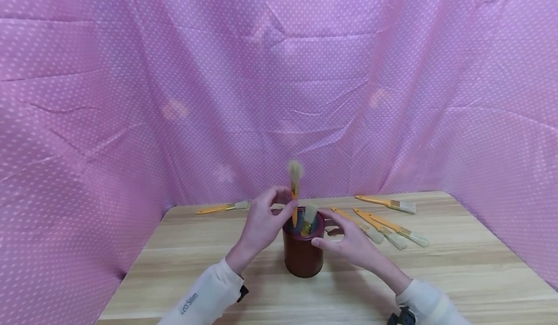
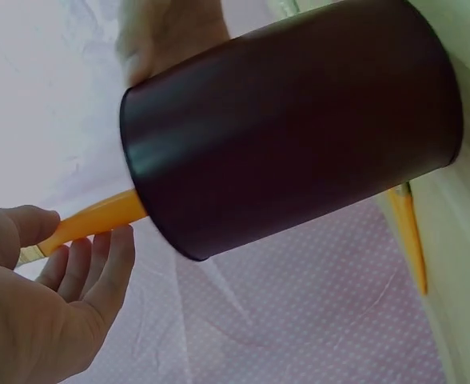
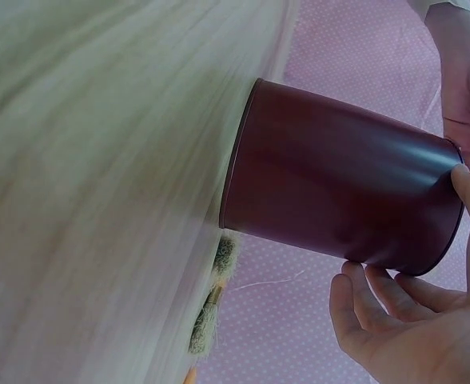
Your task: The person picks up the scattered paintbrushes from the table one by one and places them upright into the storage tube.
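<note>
A dark reddish-brown cylindrical container (image 1: 303, 257) stands upright on the table. Between thumb and fingers my left hand (image 1: 263, 218) pinches a paintbrush (image 1: 295, 172), bristles up. In the left wrist view the lower end of its orange handle (image 2: 107, 214) passes behind the container's rim. Another paintbrush (image 1: 310, 213) leans inside the container, bristles up, its handle mostly hidden. My right hand (image 1: 348, 242) holds the container near the rim from the right, thumb on the near side and fingers on the far side, as the right wrist view shows around the container (image 3: 339, 180).
Several paintbrushes with orange handles lie on the table (image 1: 174, 262) to the right, among them one brush (image 1: 388, 203) farther back. A single brush (image 1: 222, 208) lies at the back left. Pink dotted cloth (image 1: 283, 97) hangs behind and at both sides.
</note>
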`<state>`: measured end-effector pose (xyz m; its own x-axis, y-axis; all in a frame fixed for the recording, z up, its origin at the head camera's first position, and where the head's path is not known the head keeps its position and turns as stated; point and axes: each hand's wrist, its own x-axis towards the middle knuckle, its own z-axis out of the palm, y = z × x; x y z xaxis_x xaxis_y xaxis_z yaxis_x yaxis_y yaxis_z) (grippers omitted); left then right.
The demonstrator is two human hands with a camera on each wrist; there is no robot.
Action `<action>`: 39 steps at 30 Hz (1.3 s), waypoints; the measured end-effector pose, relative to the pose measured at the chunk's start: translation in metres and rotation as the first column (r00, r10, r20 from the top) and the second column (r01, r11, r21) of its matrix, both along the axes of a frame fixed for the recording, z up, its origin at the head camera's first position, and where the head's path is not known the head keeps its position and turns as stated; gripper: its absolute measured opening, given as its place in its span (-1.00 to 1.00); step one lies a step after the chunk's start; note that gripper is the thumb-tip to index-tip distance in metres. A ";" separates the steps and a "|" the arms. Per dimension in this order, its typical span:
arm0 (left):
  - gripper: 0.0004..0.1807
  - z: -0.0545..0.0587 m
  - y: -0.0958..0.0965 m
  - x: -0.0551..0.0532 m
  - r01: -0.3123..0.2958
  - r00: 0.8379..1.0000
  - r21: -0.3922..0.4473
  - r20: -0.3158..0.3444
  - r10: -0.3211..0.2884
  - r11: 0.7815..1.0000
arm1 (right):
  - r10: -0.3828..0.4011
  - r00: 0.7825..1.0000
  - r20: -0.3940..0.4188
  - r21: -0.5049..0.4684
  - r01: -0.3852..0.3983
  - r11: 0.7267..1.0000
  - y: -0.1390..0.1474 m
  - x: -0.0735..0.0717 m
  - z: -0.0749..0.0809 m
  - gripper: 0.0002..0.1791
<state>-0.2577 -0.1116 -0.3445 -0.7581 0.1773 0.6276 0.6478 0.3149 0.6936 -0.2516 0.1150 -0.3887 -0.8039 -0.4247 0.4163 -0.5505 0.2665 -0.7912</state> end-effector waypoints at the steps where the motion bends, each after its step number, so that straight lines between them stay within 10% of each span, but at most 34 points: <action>1: -0.77 -0.002 0.000 0.000 -0.006 1.000 -0.006 0.008 0.006 1.000 | 0.000 1.000 0.003 0.003 0.000 1.000 0.000 0.000 0.000 -0.25; 16: -0.81 -0.024 -0.001 -0.013 -0.089 0.994 -0.218 0.045 0.101 0.972 | 0.016 1.000 -0.009 0.010 -0.016 1.000 0.002 0.000 -0.004 -0.26; 32: -0.80 -0.021 -0.012 -0.021 -0.105 0.992 -0.197 0.054 0.118 0.975 | 0.018 1.000 -0.004 0.003 -0.018 1.000 0.005 0.002 -0.004 -0.25; 39: -0.81 -0.024 -0.036 -0.041 -0.143 0.988 -0.225 0.033 0.154 0.964 | 0.014 1.000 0.000 -0.006 -0.014 1.000 0.005 0.003 -0.004 -0.23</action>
<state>-0.2987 -0.1474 -0.3686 -0.8157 0.1907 0.5461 0.5487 0.5539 0.6262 -0.2490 0.1204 -0.3925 -0.7979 -0.4336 0.4188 -0.5540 0.2535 -0.7930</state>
